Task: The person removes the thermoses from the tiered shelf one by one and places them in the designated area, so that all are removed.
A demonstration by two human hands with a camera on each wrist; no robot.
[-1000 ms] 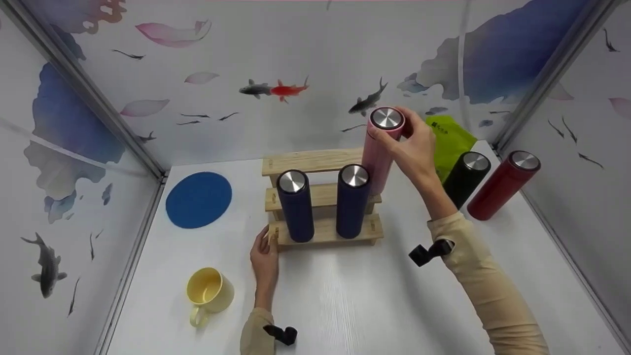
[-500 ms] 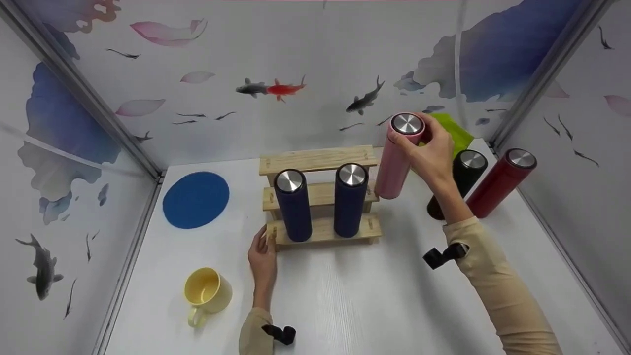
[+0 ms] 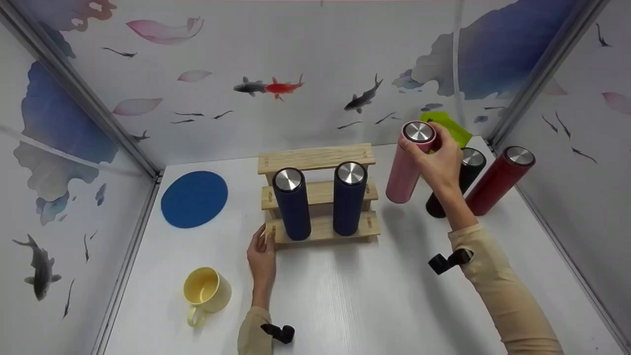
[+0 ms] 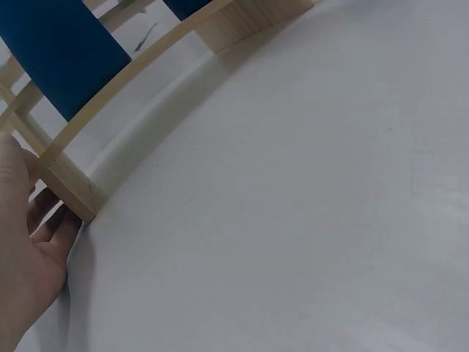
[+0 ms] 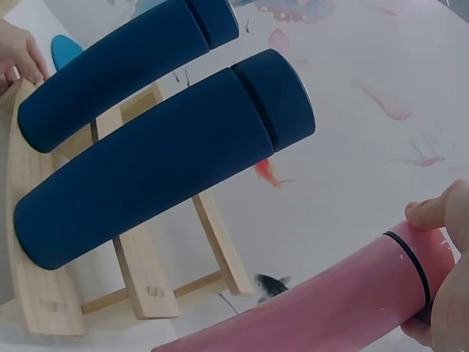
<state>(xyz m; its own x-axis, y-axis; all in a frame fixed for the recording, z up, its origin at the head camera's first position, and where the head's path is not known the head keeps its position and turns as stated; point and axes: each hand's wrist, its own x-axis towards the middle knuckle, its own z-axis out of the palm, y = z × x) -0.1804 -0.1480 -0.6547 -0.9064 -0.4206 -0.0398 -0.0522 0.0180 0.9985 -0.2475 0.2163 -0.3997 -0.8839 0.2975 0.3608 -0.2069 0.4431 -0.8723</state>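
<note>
Gripping one pink bottle (image 3: 404,175) in right hand (image 3: 442,162); with left hand (image 3: 261,254), pinching one rack (image 3: 316,157) bearing two upright blue bottles (image 3: 349,204).

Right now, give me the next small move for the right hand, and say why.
Probably ease the pink bottle down onto the white tabletop: the right hand grips it near its top, and the head view shows a gap between it and the wooden rack. Whether its base touches the tabletop is hard to tell.
</note>
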